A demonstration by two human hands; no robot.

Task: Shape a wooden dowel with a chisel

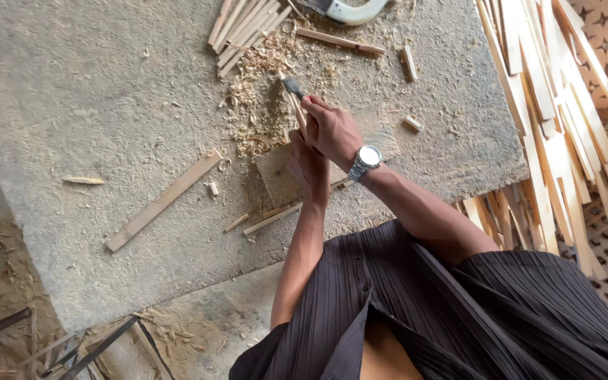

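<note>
Here, a chisel [293, 90] bites into a thin wooden strip [299, 119] on the grey work slab [93, 98].

The right hand [333, 130] is wrapped tight round the chisel's handle; the left hand [307, 163] is closed on the strip, pinning it against a small wood block [276, 176] beside the shavings [262, 91]. The strip looks light, stiff and apt to split — best held low, near the block, away from the blade.
</note>
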